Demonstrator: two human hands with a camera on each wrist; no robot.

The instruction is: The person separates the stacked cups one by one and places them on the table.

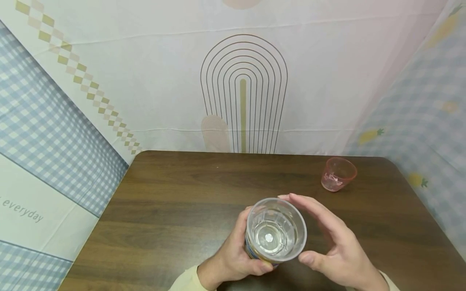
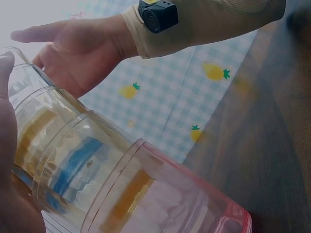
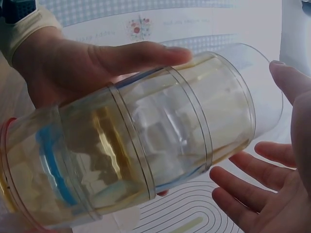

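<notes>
In the head view my left hand grips a stack of nested clear plastic cups, its open top facing up toward me. The left wrist view shows a pink cup at the bottom of the stack and clear cups with blue and amber bands above it. My right hand is at the right of the top rim, thumb and fingers spread apart, holding nothing. In the right wrist view the right fingers are beside the top cup; whether any touch it I cannot tell.
A single translucent pink cup with white marking stands at the back right of the brown wooden table. Behind the table hangs a pale patterned cloth, and blue checked cloth hangs along the right side.
</notes>
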